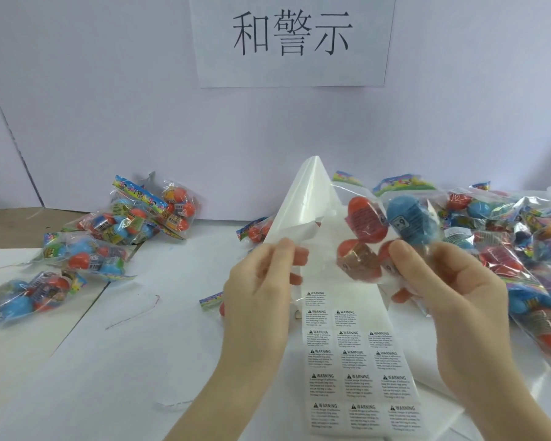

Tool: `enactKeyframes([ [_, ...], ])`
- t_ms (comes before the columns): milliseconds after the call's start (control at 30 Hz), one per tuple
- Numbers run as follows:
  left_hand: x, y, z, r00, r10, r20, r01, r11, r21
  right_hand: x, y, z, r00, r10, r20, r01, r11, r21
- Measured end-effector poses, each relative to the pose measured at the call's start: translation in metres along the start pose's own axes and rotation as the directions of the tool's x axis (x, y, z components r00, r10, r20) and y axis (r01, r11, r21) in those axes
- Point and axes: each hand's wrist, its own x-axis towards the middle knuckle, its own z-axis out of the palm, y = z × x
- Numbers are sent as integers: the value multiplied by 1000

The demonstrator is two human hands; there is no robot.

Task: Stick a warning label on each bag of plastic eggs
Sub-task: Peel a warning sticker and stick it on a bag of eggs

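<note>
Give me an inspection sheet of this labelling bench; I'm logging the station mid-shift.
Surface: white tabletop, with a bare brown strip at far left.
Job's things: glossy white backing sheet of printed warning labels, upper rows already peeled; clear plastic bag of red and blue eggs held up.
Clutter: loose pile of egg bags on the left; larger heap of egg bags on the right.
Grips: left hand pinches the sheet's peeled upper part; right hand holds the bag.
Cables: nothing seen.
Surroundings: white wall with paper sign of black Chinese characters.
</note>
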Motion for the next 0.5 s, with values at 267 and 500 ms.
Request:
enactKeyframes([
  [267,-11,-9,6,875,-21,483,24,1000,1,-10,12,9,856,-416,307,502,810,-302],
  [500,7,-7,-2,971,-217,95,235,934,-268,-4,3,2,968,-44,247,45,999,0],
])
